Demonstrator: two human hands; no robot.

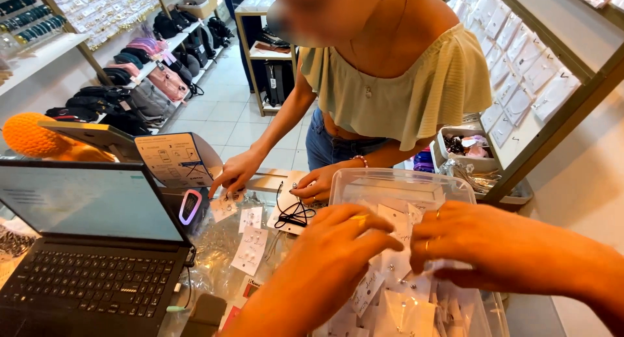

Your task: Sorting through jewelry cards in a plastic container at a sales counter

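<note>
Hands: left hand [338, 236] and right hand [478, 239] were both lowered over a clear plastic bin [403, 181], fingers curled in and narrow, sorting among small white jewellery cards [396, 304] heaped inside.
Left hand: its fingertips pinched at a white card [394, 219] near the top of the heap; whether the card was fully lifted could not be told.
Right hand: thumb and fingers were closed loosely, touching the cards just beside the left fingertips; what it held, if anything, was hidden.
Where the cards lay: directly under and between both hands, filling the bin from its far wall towards the camera.
Long axis: the bin ran away from the wearer, its far rim towards the person opposite.
Nearer hand: the left sat closer to the pinched card; the right was just beside it.
Across the counter: another person's hands [273, 174] rested on loose cards [250, 236] and a black cord [296, 213], well apart from the bin's contents.
Left of the bin: an open laptop [91, 246] stood near a small oval device with a pink rim [189, 207].
</note>
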